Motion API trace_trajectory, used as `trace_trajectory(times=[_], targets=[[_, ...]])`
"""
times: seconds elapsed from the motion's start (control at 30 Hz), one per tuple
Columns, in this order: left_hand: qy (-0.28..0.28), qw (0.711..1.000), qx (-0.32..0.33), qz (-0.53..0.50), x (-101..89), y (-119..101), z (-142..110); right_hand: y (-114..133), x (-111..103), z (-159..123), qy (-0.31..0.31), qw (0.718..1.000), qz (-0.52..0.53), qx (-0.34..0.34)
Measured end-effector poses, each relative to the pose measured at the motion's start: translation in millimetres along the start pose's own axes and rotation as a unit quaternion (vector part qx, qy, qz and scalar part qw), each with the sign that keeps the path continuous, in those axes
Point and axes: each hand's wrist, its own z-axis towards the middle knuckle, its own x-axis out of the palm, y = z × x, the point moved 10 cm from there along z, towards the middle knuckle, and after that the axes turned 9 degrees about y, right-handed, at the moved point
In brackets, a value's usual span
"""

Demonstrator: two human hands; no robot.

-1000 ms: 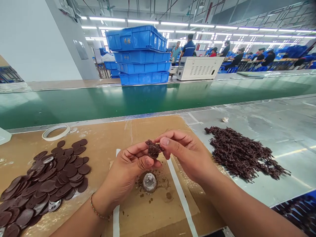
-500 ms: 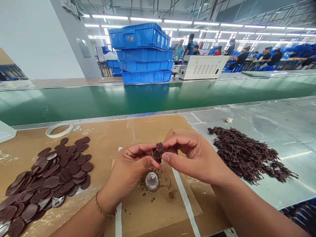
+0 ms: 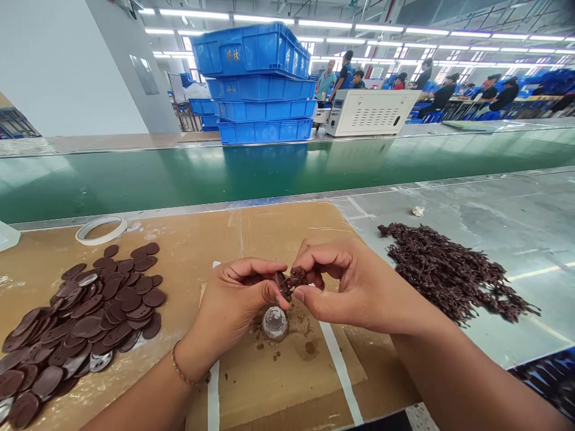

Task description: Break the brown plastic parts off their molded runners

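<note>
Fingers (image 3: 269,264) over cardboard (image 3: 278,383) (stained), green strip (image 3: 175,179) — crates (image 3: 265,111)

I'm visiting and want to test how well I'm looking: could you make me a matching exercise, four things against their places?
1. Tape roll
2. Big blue crates
3. Small brown piece
4. Small clear container

A. Between two white strips
B. Held in the left hand and right hand
C. Lying just beyond the brown discs
D. Stacked across the green surface

Pairs: 1-C, 2-D, 3-B, 4-A
</note>
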Motion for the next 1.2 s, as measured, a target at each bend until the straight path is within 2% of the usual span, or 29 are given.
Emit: trace_trajectory(times=[0.27,0.47,0.63,0.77,1.0,1.2], targets=[[-0.028,1.0,-0.004,0.004,-4.9,0.8,0.2,1.1,12.1,0.7,0.048,0.998,0.026,0.007],[0.016,1.0,0.007,-0.012,2.2,-2.4,0.6,-2.1,6.1,-1.7,0.064,0.998,-0.003,0.02],[0.025,0.999,0.044,0.008,0.1,-6.1,0.6,0.7,-9.6,-4.1,0.033,0.997,0.065,-0.014],[0.03,0.998,0.05,0.016,-0.8,-4.3,1.3,4.8,-9.9,-2.5,0.043,0.998,0.038,-0.03],[0.047,0.997,0.054,0.028,-0.1,-4.3,1.5,-4.5,-10.2,-2.5,0.011,0.999,0.047,-0.001],[0.054,0.996,0.069,0.027,-4.1,-3.9,2.9,-7.8,-0.3,-4.2,0.02,0.999,0.039,0.014]])
